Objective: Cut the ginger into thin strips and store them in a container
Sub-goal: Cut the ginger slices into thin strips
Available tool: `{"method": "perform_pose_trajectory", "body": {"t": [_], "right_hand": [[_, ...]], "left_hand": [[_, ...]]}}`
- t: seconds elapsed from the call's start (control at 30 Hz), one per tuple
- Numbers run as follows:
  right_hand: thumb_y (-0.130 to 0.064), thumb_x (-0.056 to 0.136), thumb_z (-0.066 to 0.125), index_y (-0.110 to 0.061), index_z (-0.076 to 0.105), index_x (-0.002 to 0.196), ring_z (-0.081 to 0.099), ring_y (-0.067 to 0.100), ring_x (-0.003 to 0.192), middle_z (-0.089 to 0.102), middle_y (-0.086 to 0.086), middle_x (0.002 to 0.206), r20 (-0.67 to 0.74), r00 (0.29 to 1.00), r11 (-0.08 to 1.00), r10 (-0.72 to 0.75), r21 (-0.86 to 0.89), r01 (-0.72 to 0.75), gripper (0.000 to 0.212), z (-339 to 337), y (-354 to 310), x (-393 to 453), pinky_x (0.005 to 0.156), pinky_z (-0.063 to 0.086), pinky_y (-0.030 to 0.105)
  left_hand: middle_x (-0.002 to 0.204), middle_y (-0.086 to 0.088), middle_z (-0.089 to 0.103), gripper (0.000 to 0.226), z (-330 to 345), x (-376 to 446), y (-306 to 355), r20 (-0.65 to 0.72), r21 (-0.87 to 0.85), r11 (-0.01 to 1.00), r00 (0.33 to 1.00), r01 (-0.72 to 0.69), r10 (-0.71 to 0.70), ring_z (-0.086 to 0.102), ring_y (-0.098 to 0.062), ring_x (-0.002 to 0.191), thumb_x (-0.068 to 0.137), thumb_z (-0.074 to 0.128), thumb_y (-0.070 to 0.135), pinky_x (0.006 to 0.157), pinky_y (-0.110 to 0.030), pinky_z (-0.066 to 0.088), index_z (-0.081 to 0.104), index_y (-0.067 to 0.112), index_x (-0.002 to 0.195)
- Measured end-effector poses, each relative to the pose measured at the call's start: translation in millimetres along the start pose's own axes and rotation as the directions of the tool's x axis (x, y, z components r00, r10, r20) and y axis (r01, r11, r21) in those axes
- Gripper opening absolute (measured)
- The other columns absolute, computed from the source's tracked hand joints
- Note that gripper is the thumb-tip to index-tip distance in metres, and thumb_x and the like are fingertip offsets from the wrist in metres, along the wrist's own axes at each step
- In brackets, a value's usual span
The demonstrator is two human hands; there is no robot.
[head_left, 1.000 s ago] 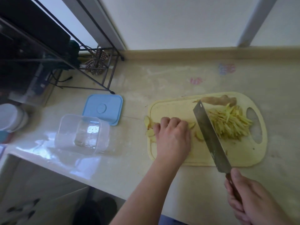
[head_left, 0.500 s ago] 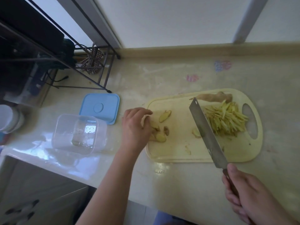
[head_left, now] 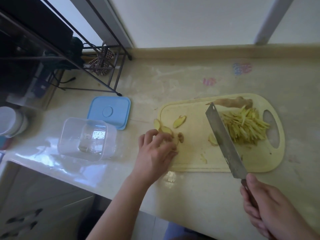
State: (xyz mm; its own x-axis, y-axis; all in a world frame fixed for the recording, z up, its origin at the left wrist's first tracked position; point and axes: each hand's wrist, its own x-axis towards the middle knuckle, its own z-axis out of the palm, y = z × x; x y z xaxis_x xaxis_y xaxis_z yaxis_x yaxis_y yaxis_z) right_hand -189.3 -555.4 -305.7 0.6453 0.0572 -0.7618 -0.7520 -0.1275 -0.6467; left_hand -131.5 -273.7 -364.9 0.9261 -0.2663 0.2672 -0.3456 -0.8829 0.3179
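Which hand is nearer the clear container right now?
Left. The left hand rests on ginger slices just right of the container; the right hand holds the knife far right.

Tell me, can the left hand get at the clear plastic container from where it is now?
Probably yes. The left hand lies at the cutting board's left edge on ginger slices, and the clear plastic container stands open beside it on the counter, nothing between them.

Soft daylight comes from the window (head_left: 190, 19) ahead of me; my countertop (head_left: 173, 80) glares white at the near left, the rack (head_left: 34, 49) stays dark, and the edges bend and blur.
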Motion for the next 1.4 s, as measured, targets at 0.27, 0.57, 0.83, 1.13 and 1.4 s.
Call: {"method": "perform_pose_trajectory", "body": {"t": [0.27,0.57,0.83,1.13,1.4], "right_hand": [[-0.106,0.022,0.062,-0.004,0.046,0.072,0.026,0.013,0.036,0.033,0.010,0.051,-0.004,1.000,0.999,0.017,0.030,-0.017,0.114,0,2,2,0.042,0.028,0.016],[-0.105,0.023,0.062,-0.002,0.045,0.074,0.025,0.012,0.036,0.032,0.009,0.050,-0.005,1.000,0.999,0.020,0.037,-0.020,0.116,1,3,3,0.042,0.028,0.015],[-0.107,0.023,0.059,-0.002,0.046,0.076,0.025,0.014,0.035,0.034,0.008,0.051,-0.010,1.000,1.000,0.008,-0.004,-0.008,0.119,0,2,2,0.041,0.028,0.015],[-0.107,0.026,0.058,-0.004,0.047,0.076,0.026,0.015,0.036,0.033,0.008,0.052,0.005,1.000,1.000,0.010,-0.015,-0.010,0.116,1,1,1,0.040,0.029,0.017],[-0.105,0.030,0.060,-0.009,0.046,0.071,0.026,0.014,0.036,0.033,0.006,0.052,0.035,0.999,1.000,0.011,0.010,-0.011,0.106,-1,-2,0,0.041,0.028,0.017]], "left_hand": [[0.108,0.002,0.068,0.019,10,-16,20,-0.049,-0.065,0.996,0.997,0.062,-0.066,0.055,-0.027,0.103,0.096,0.063,0.026,0.084,-0.043,0.040,0.076,0.019,0.107],[0.119,0.002,0.061,0.027,-14,16,-24,0.163,0.115,0.993,0.985,0.039,-0.058,0.050,-0.033,0.110,0.088,0.068,0.028,0.088,-0.046,0.041,0.073,0.030,0.114],[0.103,0.003,0.063,0.019,-27,40,-17,0.324,0.255,0.927,0.928,-0.274,0.185,0.055,-0.030,0.097,0.077,0.078,0.008,0.078,-0.041,0.036,0.074,0.022,0.089],[0.084,0.015,0.063,0.010,-38,59,9,0.370,-0.198,0.917,0.892,0.347,-0.258,0.055,-0.010,0.089,0.092,0.070,0.018,0.079,-0.022,0.040,0.067,0.025,0.097],[0.085,0.003,0.074,0.013,-20,67,26,0.381,-0.443,0.514,0.673,0.735,-0.634,0.068,-0.020,0.076,0.096,0.063,0.016,0.068,-0.035,0.055,0.073,0.024,0.092]]}}
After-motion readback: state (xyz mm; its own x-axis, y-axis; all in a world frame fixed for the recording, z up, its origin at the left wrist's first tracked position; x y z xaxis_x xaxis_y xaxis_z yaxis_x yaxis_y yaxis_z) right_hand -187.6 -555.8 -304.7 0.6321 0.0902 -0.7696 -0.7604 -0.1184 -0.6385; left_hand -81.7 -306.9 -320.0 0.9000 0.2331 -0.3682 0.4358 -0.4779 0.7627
